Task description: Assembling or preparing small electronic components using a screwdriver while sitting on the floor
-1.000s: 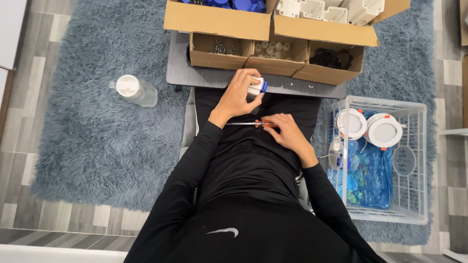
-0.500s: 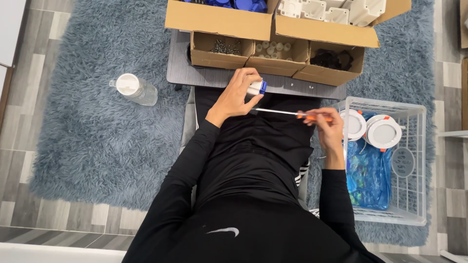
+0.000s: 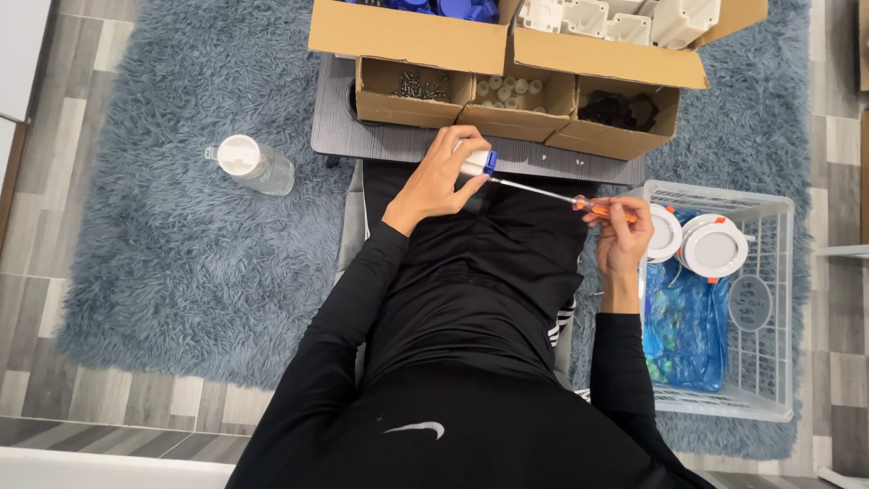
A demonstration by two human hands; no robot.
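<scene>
**Two hands, one screwdriver, one small white-and-blue part**

Two bare hands over a lap clad in black, seen from above. Left hand (image 3: 444, 177) raised near the edge of the grey worktop (image 3: 398, 140), fingers (image 3: 466, 145) clenched around a small white part with a blue end (image 3: 480, 162); thumb under it, the other fingers curled over the top, blue end poking out toward the right. Right hand (image 3: 623, 237) lower and out to the right, just beside the white wire basket (image 3: 769, 299), fingers pinched on the orange handle of a screwdriver (image 3: 579, 201). Thin metal shaft running up and to the left from that handle, tip meeting the blue end of the part, just clear of the left fingertips. Handle mostly wrapped by the right fingers, only its orange front showing.

Ahead, on the worktop: three open cardboard boxes side by side, one with screws (image 3: 415, 88), one with small white caps (image 3: 509, 91), one with black pieces (image 3: 619, 110). Behind those, larger cardboard boxes, one with blue parts (image 3: 444, 9) and one with white plastic housings (image 3: 615, 16).

Inside the basket: two round white lamp fittings (image 3: 715, 246) touching each other, above a blue plastic bag (image 3: 683, 335). Off to the left, well apart from both hands, a clear bottle with a white cap (image 3: 252, 163) lying on the shaggy grey-blue rug (image 3: 181, 272).
</scene>
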